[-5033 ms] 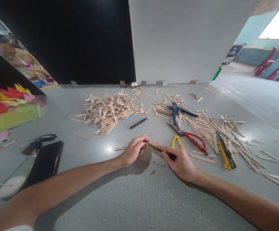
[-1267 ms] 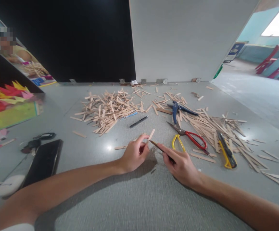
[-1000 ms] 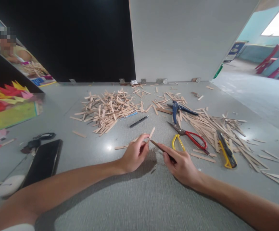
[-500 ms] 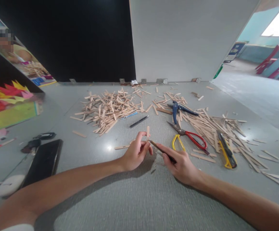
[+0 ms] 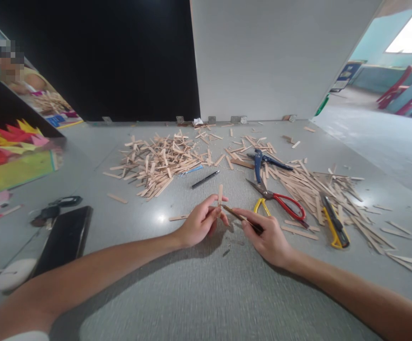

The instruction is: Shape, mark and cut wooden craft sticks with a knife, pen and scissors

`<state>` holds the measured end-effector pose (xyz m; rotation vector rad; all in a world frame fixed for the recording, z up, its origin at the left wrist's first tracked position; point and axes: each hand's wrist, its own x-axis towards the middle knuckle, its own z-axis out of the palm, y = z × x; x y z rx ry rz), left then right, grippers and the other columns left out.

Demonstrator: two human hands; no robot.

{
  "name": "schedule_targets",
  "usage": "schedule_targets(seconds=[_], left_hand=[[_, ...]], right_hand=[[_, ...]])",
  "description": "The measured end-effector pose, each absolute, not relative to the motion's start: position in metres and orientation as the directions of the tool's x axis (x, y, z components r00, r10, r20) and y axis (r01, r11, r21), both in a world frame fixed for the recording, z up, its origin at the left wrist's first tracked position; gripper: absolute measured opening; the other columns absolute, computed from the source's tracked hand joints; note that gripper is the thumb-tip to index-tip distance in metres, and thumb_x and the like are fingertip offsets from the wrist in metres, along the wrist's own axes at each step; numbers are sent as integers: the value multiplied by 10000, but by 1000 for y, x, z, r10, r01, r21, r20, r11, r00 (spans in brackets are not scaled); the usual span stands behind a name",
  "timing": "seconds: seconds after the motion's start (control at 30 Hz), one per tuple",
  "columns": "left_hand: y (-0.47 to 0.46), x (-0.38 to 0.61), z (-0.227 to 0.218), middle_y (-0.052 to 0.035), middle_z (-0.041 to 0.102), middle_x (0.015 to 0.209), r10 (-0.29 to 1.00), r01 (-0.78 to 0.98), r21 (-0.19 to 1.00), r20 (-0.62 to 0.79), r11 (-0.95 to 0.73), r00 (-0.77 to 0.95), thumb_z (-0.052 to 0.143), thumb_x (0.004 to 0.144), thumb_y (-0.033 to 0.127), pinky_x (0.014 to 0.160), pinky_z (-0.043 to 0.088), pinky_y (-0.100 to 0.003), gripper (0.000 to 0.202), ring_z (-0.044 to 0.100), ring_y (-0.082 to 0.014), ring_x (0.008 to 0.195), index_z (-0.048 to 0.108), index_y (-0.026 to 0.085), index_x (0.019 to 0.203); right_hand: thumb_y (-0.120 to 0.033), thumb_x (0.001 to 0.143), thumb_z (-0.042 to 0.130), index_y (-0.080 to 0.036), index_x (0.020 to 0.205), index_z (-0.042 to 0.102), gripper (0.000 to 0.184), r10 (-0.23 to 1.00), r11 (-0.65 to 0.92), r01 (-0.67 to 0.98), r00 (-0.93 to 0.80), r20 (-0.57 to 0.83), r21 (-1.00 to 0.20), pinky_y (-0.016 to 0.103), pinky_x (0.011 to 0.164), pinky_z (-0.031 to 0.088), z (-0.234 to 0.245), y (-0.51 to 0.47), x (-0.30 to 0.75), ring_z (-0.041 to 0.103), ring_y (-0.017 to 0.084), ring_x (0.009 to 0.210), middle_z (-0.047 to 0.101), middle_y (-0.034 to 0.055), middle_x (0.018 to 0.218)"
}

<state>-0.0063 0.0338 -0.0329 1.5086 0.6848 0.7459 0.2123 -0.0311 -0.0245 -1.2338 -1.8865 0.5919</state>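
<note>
Where it shows, pale stick (image 5: 220,192), seemingly flat

Left hand (image 5: 199,223) pinches stick (image 5: 220,192); right hand (image 5: 269,239) grips tool (image 5: 235,213).

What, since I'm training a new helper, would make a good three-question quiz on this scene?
1. Which hand holds the thin tool, and which the wooden stick?
2. True or false: the yellow cutter lies on the right of the scene, the phone on the left.
3. The dark pen lies: a) on the phone; b) under the yellow cutter; c) on the grey surface.
Key: 1. The right hand, then the left hand. 2. True. 3. c.
</note>
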Motion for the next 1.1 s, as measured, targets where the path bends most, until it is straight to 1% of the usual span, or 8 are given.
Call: schedule_targets(seconds=[0.17, 0.3, 0.43, 0.5, 0.63, 0.77, 0.93, 1.1], left_hand=[[34, -7, -33, -20, 743, 829, 777, -13, 999, 46, -49, 627, 555, 1010, 750, 390, 373, -176, 628, 466, -68, 399, 507, 193, 1296], [33, -6, -32, -12, 735, 809, 785, -2, 999, 32, -39, 618, 573, 1001, 746, 406, 392, -185, 632, 488, -83, 422, 512, 191, 1299], [32, -5, -30, -18, 735, 793, 823, 18, 999, 21, -38, 568, 573, 998, 739, 436, 391, -188, 588, 498, -89, 446, 523, 194, 1213], [32, -5, -30, -18, 733, 785, 834, 44, 998, 10, -41, 552, 563, 1004, 728, 439, 379, -191, 567, 484, -88, 443, 524, 192, 1187], [30, -6, -29, -10, 717, 739, 819, 129, 986, 14, -107, 573, 536, 1045, 634, 453, 358, -204, 496, 462, -98, 446, 549, 168, 1215], [26, -8, -28, 8, 683, 670, 783, 192, 953, 66, -233, 619, 506, 1075, 517, 532, 404, -219, 418, 547, -131, 513, 580, 147, 1256], [22, -7, -31, 3, 715, 736, 675, 204, 883, 156, -422, 721, 469, 1084, 394, 613, 472, -228, 314, 625, -137, 574, 593, 175, 1273], [21, -7, -33, 5, 739, 793, 594, 200, 816, 204, -543, 779, 452, 1080, 300, 637, 476, -218, 338, 655, -135, 610, 565, 201, 1383]], right_hand=[[-274, 1033, 496, -125, 1252, 817, 416, 922, 387, 519, -219, 318, -762, 225, 525, 470, -23, -29, 214, 558, 122, 537, 784, 65, 788], [-272, 1035, 500, -124, 1257, 810, 409, 919, 395, 514, -215, 331, -761, 226, 511, 457, -23, -31, 214, 532, 118, 513, 760, 48, 745], [-240, 1036, 508, -132, 1265, 786, 375, 907, 416, 529, -181, 380, -740, 207, 476, 414, -23, -33, 212, 476, 103, 473, 679, -7, 650], [-225, 1037, 517, -141, 1281, 769, 361, 895, 420, 564, -130, 426, -711, 209, 492, 441, -24, -32, 211, 513, 111, 489, 677, -7, 667], [-155, 999, 555, -179, 1261, 760, 333, 842, 461, 654, -110, 528, -600, 293, 706, 603, -30, -28, 211, 717, 193, 780, 754, 87, 939], [-134, 977, 618, -209, 1198, 749, 267, 741, 556, 694, -164, 651, -458, 400, 870, 640, -33, -28, 209, 734, 266, 1016, 748, 141, 1130], [-84, 1020, 573, -265, 1402, 613, 425, 689, 674, 565, -246, 682, -476, 271, 768, 645, -31, -33, 201, 754, 167, 807, 766, 47, 1007], [-107, 1036, 571, -264, 1419, 572, 414, 680, 663, 582, -204, 704, -472, 257, 786, 652, -33, -31, 195, 782, 159, 785, 781, 19, 939]])
